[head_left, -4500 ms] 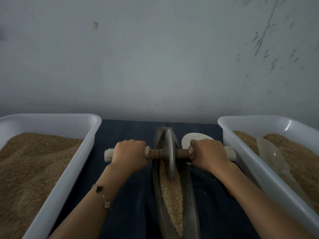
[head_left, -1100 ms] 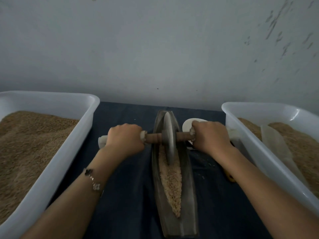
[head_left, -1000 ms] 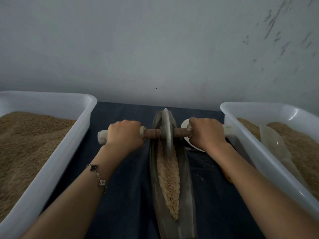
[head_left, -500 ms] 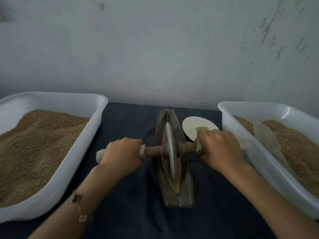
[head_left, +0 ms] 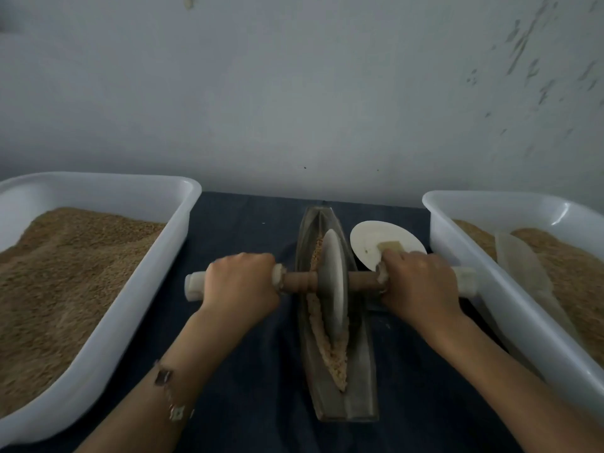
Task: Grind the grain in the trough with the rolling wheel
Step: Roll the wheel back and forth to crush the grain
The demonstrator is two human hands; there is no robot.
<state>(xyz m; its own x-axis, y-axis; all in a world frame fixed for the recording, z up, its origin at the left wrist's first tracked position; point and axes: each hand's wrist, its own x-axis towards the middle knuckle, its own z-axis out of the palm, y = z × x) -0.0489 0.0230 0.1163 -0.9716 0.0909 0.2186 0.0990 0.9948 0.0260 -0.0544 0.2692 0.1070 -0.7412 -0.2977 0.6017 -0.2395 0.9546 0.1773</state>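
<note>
Both forearms are bare, no sleeves showing. Only thing worn is a thin chain bracelet (head_left: 170, 392) with 2 clover-shaped charms, on the wrist below the left hand (head_left: 242, 282).

Big white tub (head_left: 137, 302) on left, full of brown grain (head_left: 58, 273). Second white tub (head_left: 510, 308) on right, brown grain inside, pale scoop (head_left: 523, 269) lying on top. Round white plate (head_left: 372, 243) on dark blue cloth (head_left: 248, 230), small tan block (head_left: 390, 247) on it. Grey wall (head_left: 294, 93) behind, scuffed at right.
</note>
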